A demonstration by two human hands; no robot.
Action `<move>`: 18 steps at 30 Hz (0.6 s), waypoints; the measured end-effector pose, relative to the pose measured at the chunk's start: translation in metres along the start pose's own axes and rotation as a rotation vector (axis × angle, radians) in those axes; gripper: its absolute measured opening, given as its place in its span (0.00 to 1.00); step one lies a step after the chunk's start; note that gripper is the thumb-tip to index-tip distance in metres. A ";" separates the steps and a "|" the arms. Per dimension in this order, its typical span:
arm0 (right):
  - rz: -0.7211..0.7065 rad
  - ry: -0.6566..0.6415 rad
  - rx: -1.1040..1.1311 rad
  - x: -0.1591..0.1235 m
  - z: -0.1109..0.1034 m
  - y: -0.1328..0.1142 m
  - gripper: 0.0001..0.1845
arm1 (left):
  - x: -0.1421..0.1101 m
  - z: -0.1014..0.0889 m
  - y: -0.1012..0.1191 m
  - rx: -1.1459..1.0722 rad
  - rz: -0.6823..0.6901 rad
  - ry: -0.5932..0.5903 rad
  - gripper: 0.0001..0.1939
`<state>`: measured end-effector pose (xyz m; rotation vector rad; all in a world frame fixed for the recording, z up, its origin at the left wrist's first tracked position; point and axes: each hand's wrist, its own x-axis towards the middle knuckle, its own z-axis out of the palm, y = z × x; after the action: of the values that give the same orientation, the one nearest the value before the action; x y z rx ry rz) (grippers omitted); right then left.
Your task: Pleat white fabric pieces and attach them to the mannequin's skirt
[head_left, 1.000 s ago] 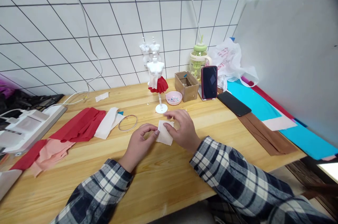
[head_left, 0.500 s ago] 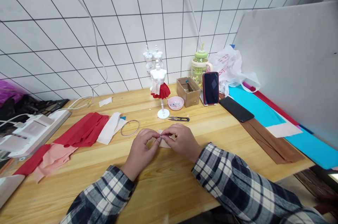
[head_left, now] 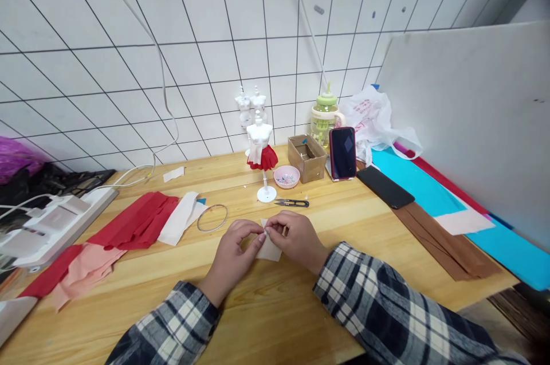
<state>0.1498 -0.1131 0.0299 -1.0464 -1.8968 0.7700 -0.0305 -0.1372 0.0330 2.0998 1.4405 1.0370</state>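
Note:
Between my hands is a small piece of off-white fabric [head_left: 270, 250], pinched near its upper middle. My left hand [head_left: 238, 251] closes thumb and forefinger on it from the left. From the right, my right hand [head_left: 298, 240] pinches the same spot, fingertips nearly touching the left ones. Just beyond stands a small white mannequin [head_left: 259, 137] on a round base, wearing a red skirt [head_left: 267, 158] with a pale strip hanging at its front. Black thread snips [head_left: 292, 203] lie at its foot. A thin metal hoop [head_left: 212, 218] rests left of my hands.
A pink bowl of beads [head_left: 286, 177], a cardboard box [head_left: 307, 159], a propped phone [head_left: 342, 153] and a bottle [head_left: 325, 118] stand at the back. Red fabric [head_left: 136, 220] and a power strip [head_left: 64, 224] lie left; brown fabric [head_left: 447, 239] and a black phone [head_left: 385, 186] lie right.
The off-white fabric shows more below my fingers, its lower part now hanging or lying under the pinch. Both hands stay together; the whole view has shifted slightly downward.

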 end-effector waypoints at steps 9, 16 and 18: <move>0.150 0.013 0.189 0.001 0.009 0.002 0.02 | 0.002 0.002 0.001 -0.051 -0.032 -0.002 0.09; 0.305 -0.043 0.462 0.003 0.010 0.004 0.03 | 0.000 0.000 0.004 -0.095 -0.063 -0.051 0.10; 0.329 -0.066 0.499 0.004 0.010 0.004 0.04 | 0.000 0.000 0.003 -0.095 -0.051 -0.045 0.09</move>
<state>0.1417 -0.1088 0.0234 -1.0237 -1.4801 1.3962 -0.0285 -0.1387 0.0352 1.9965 1.3887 1.0121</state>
